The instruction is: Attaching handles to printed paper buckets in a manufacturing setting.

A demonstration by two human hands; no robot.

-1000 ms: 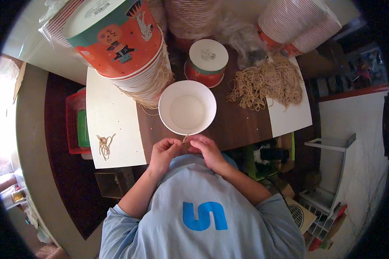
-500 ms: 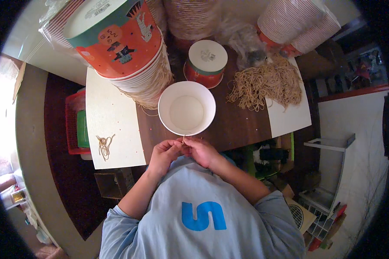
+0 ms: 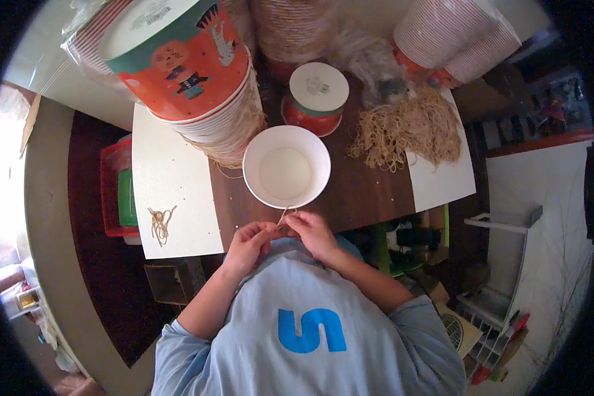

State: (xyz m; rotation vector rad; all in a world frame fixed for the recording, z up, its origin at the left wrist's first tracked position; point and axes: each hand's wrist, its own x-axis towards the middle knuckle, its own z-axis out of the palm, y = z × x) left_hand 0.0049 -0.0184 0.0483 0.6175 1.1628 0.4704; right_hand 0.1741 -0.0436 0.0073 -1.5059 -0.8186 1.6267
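A white-lined paper bucket (image 3: 253,162) stands mouth up on the table in front of me. At its near rim a thin tan cord (image 3: 283,215) loops up between my fingers. My left hand (image 3: 249,245) is closed, with thumb and forefinger pinching the cord. My right hand (image 3: 314,234) pinches it too, a little higher and close to the bucket's rim. Both hands sit just off the table's front edge, nearly touching. Whether the cord is fastened to the bucket is too small to tell.
A tall bucket stack (image 3: 178,79) wound with cords stands at left, near an upturned red bucket (image 3: 319,89). A tangled cord pile (image 3: 409,129) lies at right, below wrapped bucket stacks (image 3: 442,33). A small cord bunch (image 3: 159,226) rests on the table's (image 3: 185,214) white left part.
My right hand has shifted slightly up and right, and its fingers have lifted apart from the left hand's. More of the cord now shows between them. The bucket has hardly moved.
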